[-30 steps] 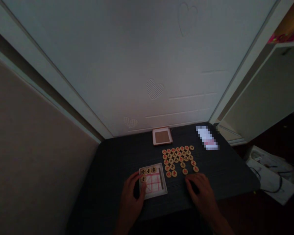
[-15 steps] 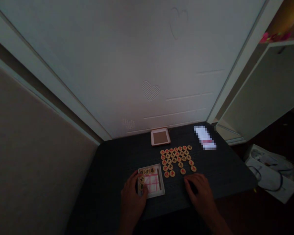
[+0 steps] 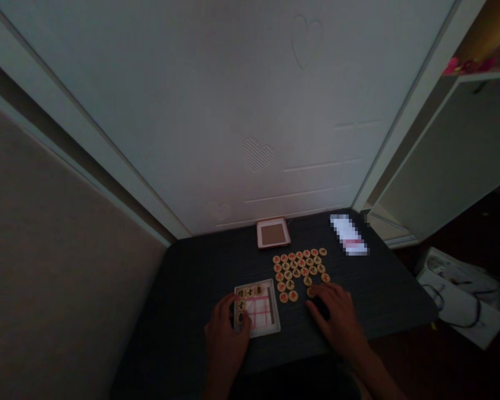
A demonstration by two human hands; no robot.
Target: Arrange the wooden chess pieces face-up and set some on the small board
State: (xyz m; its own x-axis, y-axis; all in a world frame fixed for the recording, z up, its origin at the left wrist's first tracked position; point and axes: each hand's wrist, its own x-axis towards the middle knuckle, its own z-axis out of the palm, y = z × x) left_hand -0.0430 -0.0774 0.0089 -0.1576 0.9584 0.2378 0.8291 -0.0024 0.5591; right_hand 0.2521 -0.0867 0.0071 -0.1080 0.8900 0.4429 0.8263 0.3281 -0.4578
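Observation:
My left hand (image 3: 227, 328) grips the left side of a shallow white box (image 3: 276, 319), its thumb over the near left corner. Inside the box, several round Chinese chess pieces (image 3: 250, 292) with black characters line the far and left sides over a pink-lined sheet. To the right of the box, many more Chinese chess pieces (image 3: 294, 264), red and black, lie face up in rows. My right hand (image 3: 335, 314) has its fingertips on one piece (image 3: 310, 292) in the near row, with thumb and forefinger apart. Its fingers hide part of that piece.
A small box lid (image 3: 273, 220) with a brown panel lies at the back of the dark table (image 3: 200, 266). A blurred white item (image 3: 348, 233) is at the back right. Beyond the table's right edge sits a white paper bag (image 3: 462, 305). A white panelled door (image 3: 216, 111) rises behind.
My right hand has moved left and forward onto a piece in the near row, now covering a piece to its right. My left hand stays at the box.

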